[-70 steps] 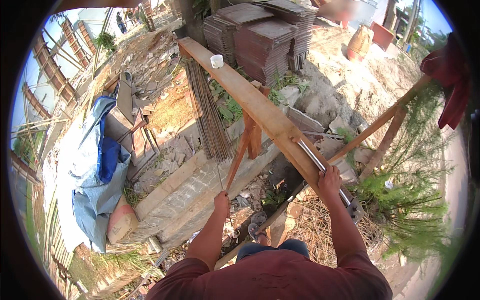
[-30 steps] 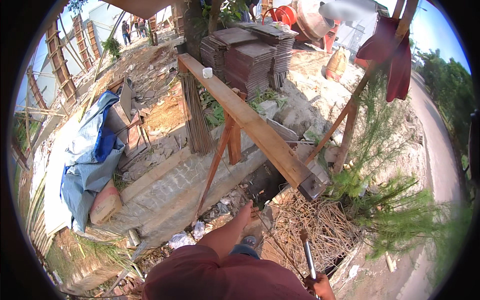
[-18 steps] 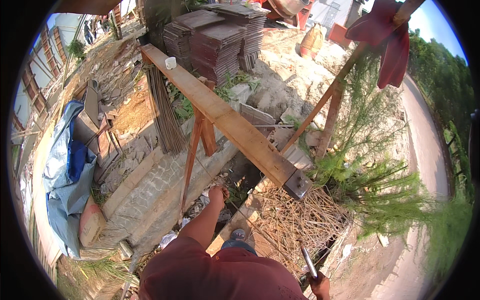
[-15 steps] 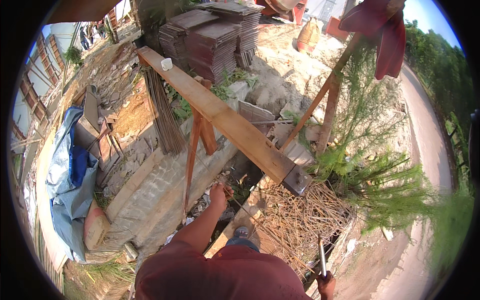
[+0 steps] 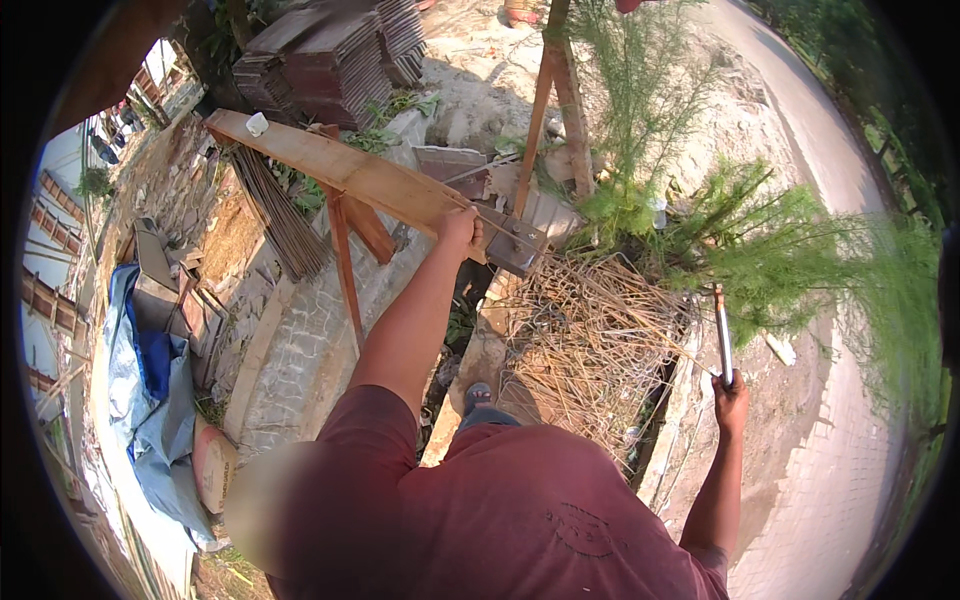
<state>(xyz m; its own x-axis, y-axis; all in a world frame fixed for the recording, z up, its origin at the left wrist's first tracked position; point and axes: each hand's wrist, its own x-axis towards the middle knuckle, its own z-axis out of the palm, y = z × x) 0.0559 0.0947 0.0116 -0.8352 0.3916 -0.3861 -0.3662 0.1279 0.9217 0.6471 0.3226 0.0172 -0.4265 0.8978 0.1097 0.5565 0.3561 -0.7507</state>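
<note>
Hands, two. Left hand [image 5: 461,229]: one, fingers curled at the edge of the beam near its block end; whether it grips a thin rod there cannot be told. Right hand [image 5: 730,385]: one, closed around the lower end of the bar, well apart from the beam.

Bar, silver metal, straight, with a brownish tip [image 5: 723,330]: one, raised at the right, its tip beside the foliage.

Beam, long, flat, brown wood [image 5: 345,170]: one, on two visible wooden legs [image 5: 342,260]. Block, dark grey metal [image 5: 517,250]: one, at the beam's near end. Cup, small, white [image 5: 257,125]: one, on the far end.

Rods, thin, dark, straight [image 5: 280,215]: one bundle, uncounted, beside the beam. Pieces, bent, rust-brown [image 5: 590,320]: one heap, uncounted.

Surroundings: brown-red tiles [image 5: 330,80], several stacks; blue tarpaulin [image 5: 160,420], one; tan-and-red sack [image 5: 213,465], one; timber props [image 5: 572,120], two.

Obstructions: left forearm, across part of the concrete wall [image 5: 290,350]; green feathery shrub [image 5: 740,225], spreading around the bar's tip.
</note>
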